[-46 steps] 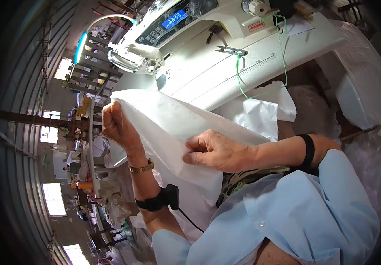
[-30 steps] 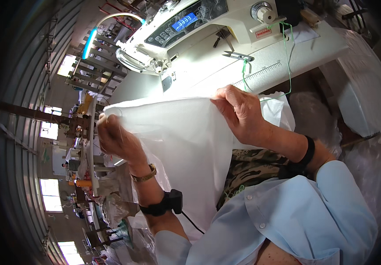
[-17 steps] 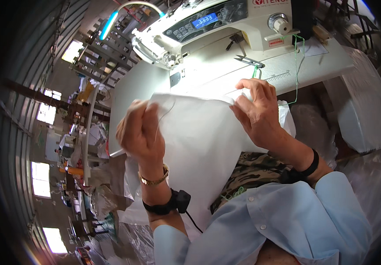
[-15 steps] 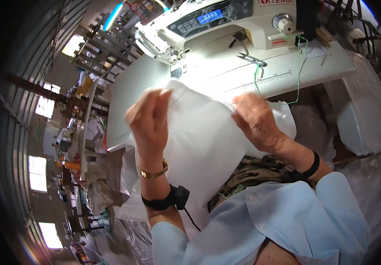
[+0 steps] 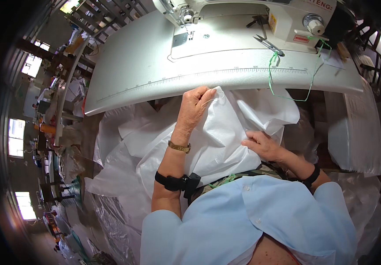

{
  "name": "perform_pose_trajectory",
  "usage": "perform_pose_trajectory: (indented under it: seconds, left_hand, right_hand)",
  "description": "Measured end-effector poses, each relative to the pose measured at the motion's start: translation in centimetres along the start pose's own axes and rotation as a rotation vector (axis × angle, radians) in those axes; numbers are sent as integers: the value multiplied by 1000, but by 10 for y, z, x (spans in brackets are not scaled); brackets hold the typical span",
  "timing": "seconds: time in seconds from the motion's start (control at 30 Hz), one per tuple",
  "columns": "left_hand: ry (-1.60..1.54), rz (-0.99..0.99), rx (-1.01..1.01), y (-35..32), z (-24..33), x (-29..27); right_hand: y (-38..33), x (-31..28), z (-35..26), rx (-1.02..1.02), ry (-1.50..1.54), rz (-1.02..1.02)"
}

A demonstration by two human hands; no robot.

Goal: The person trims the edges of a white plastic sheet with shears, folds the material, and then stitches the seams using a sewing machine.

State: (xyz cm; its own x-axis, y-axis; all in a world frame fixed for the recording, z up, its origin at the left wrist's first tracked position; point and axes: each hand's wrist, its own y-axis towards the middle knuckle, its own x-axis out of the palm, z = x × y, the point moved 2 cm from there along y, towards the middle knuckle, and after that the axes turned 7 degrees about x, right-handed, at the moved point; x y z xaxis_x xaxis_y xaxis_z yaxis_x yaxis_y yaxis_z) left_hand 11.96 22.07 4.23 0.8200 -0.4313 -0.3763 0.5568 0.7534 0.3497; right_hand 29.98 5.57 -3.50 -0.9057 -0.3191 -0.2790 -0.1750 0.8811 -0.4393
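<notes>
A white sheet [image 5: 223, 130] with a fine woven-looking surface hangs in folds over my lap, just off the front edge of the sewing table. My left hand [image 5: 192, 110] is closed on its upper corner, close to the table edge, with a thin loose thread by the fingers. Lower and to the right, my right hand [image 5: 264, 145] pinches a fold of the same sheet between thumb and fingers. Part of that grip is hidden by the hand. Beyond both hands, the sewing machine's needle and presser foot [image 5: 191, 35] stand over the bed, apart from the sheet.
On the table [image 5: 128, 66] lie thread snips [image 5: 268, 45] tied to a green cord [image 5: 269, 81] that loops over the front edge. The machine's handwheel [image 5: 314, 24] is at the right. A stack of clear-wrapped white sheets [image 5: 354, 132] hangs at the far right.
Both hands have come down and away from the machine, the right one further toward my lap. The sheet, spread between them before, now hangs folded. My view has shifted too.
</notes>
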Motion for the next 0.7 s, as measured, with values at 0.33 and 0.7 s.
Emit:
perform_pose_trajectory:
  seconds: [0.33, 0.7]
  left_hand:
    - [73, -34, 98, -5, 62, -5]
    - [-101, 28, 7, -8, 52, -4]
  right_hand:
    - [31, -33, -110, -487, 553, -111]
    - [23, -23, -122, -475, 49, 308]
